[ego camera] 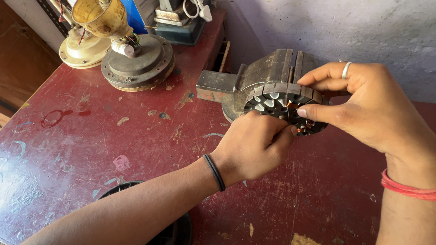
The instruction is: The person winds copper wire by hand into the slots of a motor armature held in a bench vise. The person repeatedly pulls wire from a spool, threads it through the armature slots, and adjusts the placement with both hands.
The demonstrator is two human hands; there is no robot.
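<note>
- Red workbench (pixel 78 146): worn painted top, chipped and scratched, fills most of the view; pale wall behind it on the right.
- Bench vise (pixel 256 80): grey metal, mounted at the far edge of the bench near the wall, directly behind the hands.
- Round motor housing (pixel 138 64): dark grey disc, far left on the bench, well apart from the hands. A brass-coloured bowl-shaped part (pixel 101 14) sits tilted above it, wires showing at its base.
- Cream round base (pixel 78 51): just beside the housing, on its left, partly hidden.
- Black slotted round part (pixel 170 241): at the near edge of the bench, mostly covered by the left forearm.
- Stator core (pixel 283 106): dark ring of stacked laminations with slots around the inside, a little copper wire visible in the slots. Held up off the bench, just in front of the vise, between both hands.
- Right hand (pixel 373 105): fingers curved around the right side of the core, thumb pressed on its face, forefinger over the top rim. Partly open grip, holding the core. Ring on one finger, red thread band at the wrist.
- Left hand (pixel 252 148): fingers curled nearly closed, tips pinched at the lower left edge of the core. What the fingertips pinch cannot be told. Black band at the wrist.
</note>
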